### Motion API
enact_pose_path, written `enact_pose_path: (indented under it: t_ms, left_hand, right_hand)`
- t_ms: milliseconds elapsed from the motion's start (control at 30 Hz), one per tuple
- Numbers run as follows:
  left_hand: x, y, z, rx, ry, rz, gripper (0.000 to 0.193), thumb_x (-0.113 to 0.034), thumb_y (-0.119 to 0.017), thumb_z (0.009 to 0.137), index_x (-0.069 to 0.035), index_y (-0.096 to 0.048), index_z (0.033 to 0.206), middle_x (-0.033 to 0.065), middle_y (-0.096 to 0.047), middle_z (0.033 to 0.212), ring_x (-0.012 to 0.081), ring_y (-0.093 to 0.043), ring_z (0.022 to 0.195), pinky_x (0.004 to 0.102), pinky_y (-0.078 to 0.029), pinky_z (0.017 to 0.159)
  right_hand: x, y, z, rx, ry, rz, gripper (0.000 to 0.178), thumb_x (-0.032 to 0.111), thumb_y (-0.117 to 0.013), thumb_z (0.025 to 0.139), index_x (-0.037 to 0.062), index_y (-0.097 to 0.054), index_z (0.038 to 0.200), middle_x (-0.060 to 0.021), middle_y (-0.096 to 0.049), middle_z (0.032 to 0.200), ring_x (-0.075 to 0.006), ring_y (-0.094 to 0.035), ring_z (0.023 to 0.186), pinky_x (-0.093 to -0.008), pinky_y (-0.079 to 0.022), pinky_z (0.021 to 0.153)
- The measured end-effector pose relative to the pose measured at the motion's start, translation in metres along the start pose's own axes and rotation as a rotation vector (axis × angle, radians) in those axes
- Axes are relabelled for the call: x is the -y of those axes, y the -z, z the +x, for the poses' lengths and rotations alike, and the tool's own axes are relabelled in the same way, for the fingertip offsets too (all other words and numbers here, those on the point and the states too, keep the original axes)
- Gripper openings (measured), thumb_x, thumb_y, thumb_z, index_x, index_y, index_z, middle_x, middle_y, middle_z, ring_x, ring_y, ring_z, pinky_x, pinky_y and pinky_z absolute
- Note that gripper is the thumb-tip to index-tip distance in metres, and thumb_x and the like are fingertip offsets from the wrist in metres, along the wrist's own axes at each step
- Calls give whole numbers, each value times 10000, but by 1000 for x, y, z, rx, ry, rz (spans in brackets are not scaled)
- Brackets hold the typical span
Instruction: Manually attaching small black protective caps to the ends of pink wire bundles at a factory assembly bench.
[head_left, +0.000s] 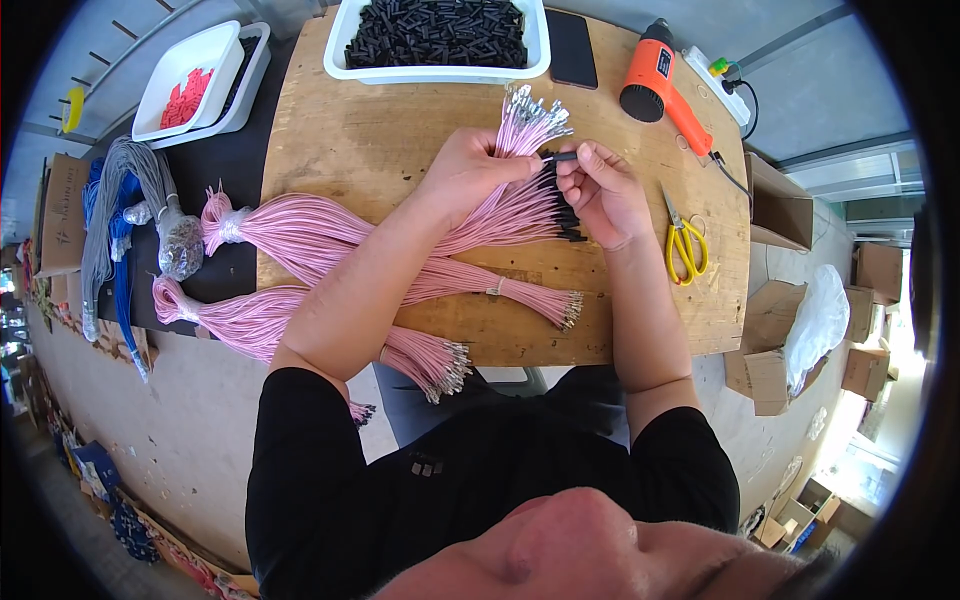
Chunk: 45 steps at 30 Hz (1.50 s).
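Observation:
My left hand (470,172) is closed round a bundle of pink wires (515,140) near their bare metal terminals (535,110), which fan out above it. Thumb and forefinger of my right hand (605,190) pinch a small black sleeve (566,156). A single wire end from my left fingertips meets the sleeve's left end; how far it is inside I cannot tell. Below, many wires of the same bundle spread to the right, ending in black sleeves (570,222). More pink wire bundles (300,225) lie across the wooden table under and beside my left forearm.
A white tray of black sleeves (340,62) stands at the far edge beside a dark phone (572,50). An orange heat gun (660,80) and yellow-handled scissors (684,245) lie right. Grey and blue cable bundles (135,190) and white trays with red pieces (150,120) are left.

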<state>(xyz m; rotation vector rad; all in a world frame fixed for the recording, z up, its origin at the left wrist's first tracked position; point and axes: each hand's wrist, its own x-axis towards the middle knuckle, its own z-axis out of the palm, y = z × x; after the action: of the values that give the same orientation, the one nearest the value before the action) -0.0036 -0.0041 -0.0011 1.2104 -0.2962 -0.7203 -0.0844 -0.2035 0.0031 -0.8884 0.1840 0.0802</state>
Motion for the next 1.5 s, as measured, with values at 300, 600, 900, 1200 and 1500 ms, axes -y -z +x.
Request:
enact_pose_path:
  t_ms: [300,600,900,1200,1500]
  left_hand:
    - [-2,1,-1,13,-15,39,142,-58,-756,838,30,-711,939,44,-674,789,84,-591,679,234,-462,613]
    - [2,1,-2,-46,-19,76,238,-81,-745,865,50,-714,1061,91,-728,937,112,-662,806,246,-525,708]
    - [0,16,-2,-59,-24,-45,287,-98,-754,856,65,-696,1085,52,-676,790,112,-594,675,247,-475,625]
    - [2,6,7,44,42,-137,291,-134,-742,870,9,-698,1120,58,-681,783,124,-619,677,252,-509,657]
    - [9,11,9,60,5,-166,231,-100,-710,891,57,-676,1056,93,-701,851,157,-663,731,267,-539,677]
  right_hand:
    - [-3,-1,0,-17,19,-64,207,182,-632,974,-5,-656,1059,-64,-703,850,-118,-651,706,-216,-526,615]
    - [12,-27,-22,-294,677,-689,250,-6,-702,863,82,-498,748,23,-523,698,-66,-430,581,-218,-337,526]
    - [58,-153,-122,643,1153,-1250,452,-43,-764,556,122,-343,553,6,-423,608,-161,-430,513,-305,-299,443]
    - [64,-182,-142,949,928,-1141,343,-33,-705,606,102,-396,544,27,-393,590,-105,-370,469,-249,-192,384]
    - [70,-196,-139,1072,886,-1319,375,-36,-713,580,118,-372,540,25,-375,590,-104,-312,458,-263,-169,378]
